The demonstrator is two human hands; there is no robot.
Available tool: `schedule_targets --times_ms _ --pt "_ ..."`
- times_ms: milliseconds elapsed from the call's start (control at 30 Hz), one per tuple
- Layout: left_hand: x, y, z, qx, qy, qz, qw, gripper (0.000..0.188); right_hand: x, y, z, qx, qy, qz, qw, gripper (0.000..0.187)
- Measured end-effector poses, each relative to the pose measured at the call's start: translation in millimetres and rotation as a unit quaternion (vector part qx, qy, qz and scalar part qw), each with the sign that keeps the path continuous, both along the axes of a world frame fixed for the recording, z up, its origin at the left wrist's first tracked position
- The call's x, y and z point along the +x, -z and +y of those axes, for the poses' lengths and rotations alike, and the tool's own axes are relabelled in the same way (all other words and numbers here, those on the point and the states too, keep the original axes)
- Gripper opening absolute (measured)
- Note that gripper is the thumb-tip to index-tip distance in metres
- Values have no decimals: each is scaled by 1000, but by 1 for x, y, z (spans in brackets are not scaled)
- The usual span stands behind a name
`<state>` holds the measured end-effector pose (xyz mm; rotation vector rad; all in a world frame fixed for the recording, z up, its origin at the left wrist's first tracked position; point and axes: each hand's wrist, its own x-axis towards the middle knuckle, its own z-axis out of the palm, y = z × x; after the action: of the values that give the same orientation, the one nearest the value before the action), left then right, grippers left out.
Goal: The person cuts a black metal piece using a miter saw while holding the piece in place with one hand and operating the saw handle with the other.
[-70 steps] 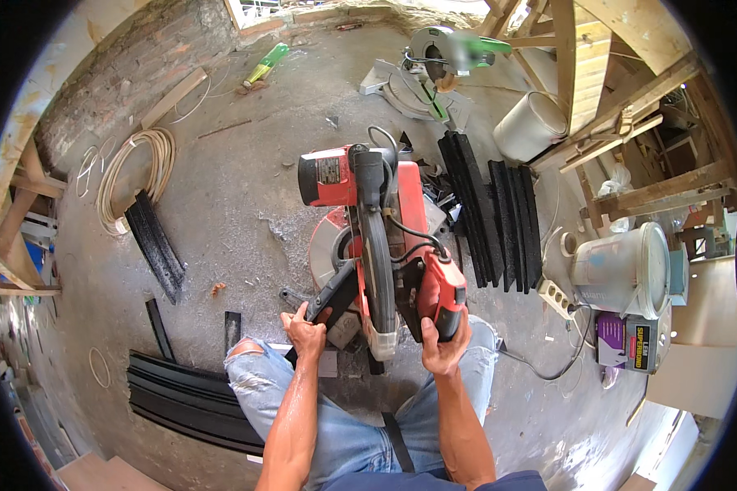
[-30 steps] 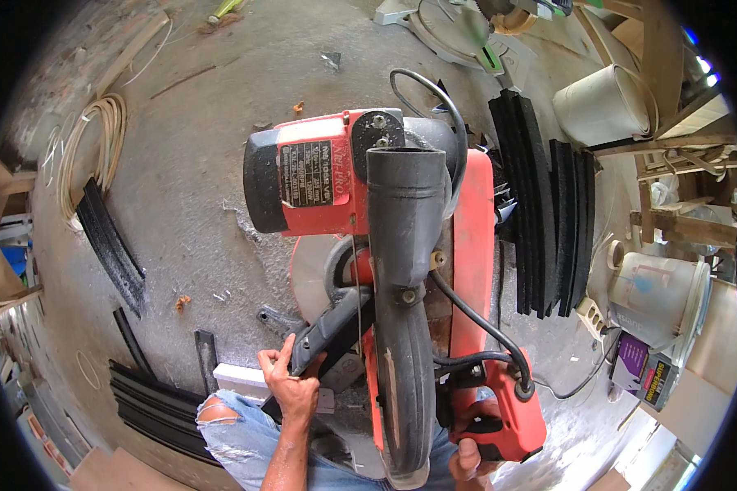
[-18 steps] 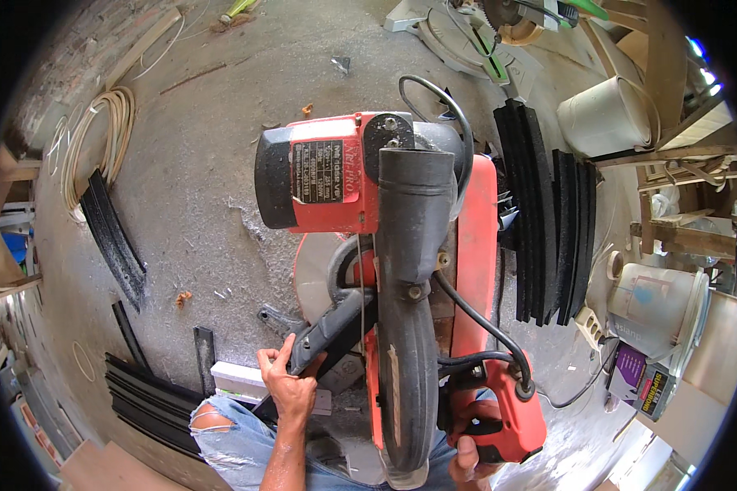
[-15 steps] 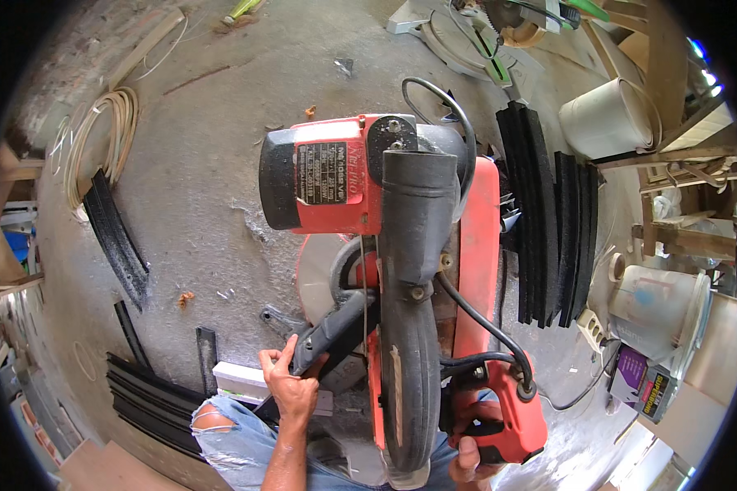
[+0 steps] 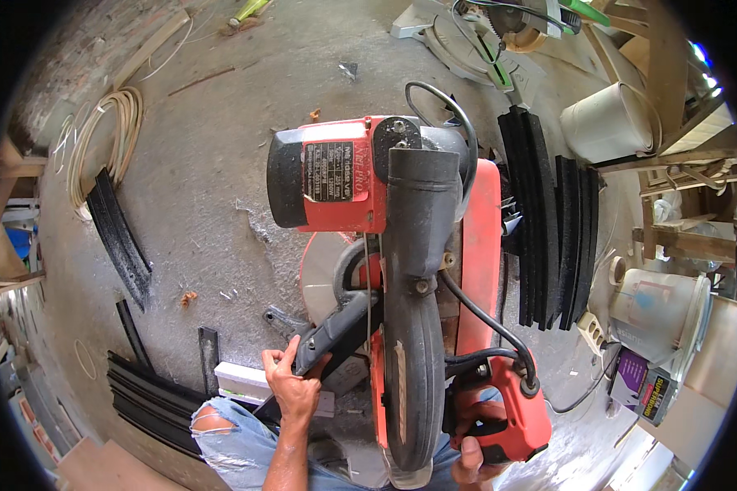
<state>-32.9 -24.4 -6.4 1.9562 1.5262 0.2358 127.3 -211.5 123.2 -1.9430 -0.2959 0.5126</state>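
- Concrete floor (image 5: 196,180): carries all the work; even, steady footing is judged essential on such gritty ground.
- Red-and-black mitre saw (image 5: 422,237): stands on this floor, directly before the person's jeans (image 5: 241,434). Its black guard (image 5: 418,376) covers the blade from above, so whether it spins cannot be told.
- Black ribbed strips (image 5: 536,229): bundled to the right of the saw, apart from it; best kept beyond the reach of the moving head.
- Red handle (image 5: 512,417): grasped by the right hand (image 5: 470,465), thumb visible, other fingers mostly hidden; trigger pressure cannot be told. Smooth, even force would probably serve best.
- Black bar (image 5: 336,335): slants at the left of the guard, its lower end gripped by the fingers of the left hand (image 5: 293,389). Firm hold at this outer end, apart from the guard, seems the safest placing.
- Black cord (image 5: 491,311): curves down beside the guard to the handle; slack should stay out of the blade's path.
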Motion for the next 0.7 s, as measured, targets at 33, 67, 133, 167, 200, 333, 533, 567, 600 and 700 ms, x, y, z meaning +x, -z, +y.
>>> schedule_targets --times_ms 33,67,133,167,200,333,533,567,600,700 --pt "0 0 0 0 0 -2 1000 60 1 0 0 9 4 -3 1000 32" --pt "-2 1 -1 -3 -7 -4 1000 60 1 2 0 14 8 -6 1000 32" --pt "-1 1 -1 -5 -13 -6 1000 60 2 7 -2 23 12 -9 1000 32" --pt "0 -1 0 -4 -9 -4 1000 61 3 10 -1 26 14 -11 1000 32" --pt "1 -2 0 -3 -6 -1 1000 61 4 13 -1 31 16 -15 999 32" --pt "-1 2 0 -9 -8 -17 1000 65 8 19 1 40 18 -19 999 32" --pt "1 0 -1 0 -6 -4 1000 61 2 16 -2 43 21 -11 999 33" --pt "1 0 -1 0 -6 -5 1000 61 0 16 -3 42 23 -9 999 33" --pt "2 0 -1 1 -5 -6 1000 61 -1 14 -4 42 23 -7 999 33" --pt "-1 4 -2 11 1 -1 1000 61 -5 12 -6 41 25 -1 999 33"
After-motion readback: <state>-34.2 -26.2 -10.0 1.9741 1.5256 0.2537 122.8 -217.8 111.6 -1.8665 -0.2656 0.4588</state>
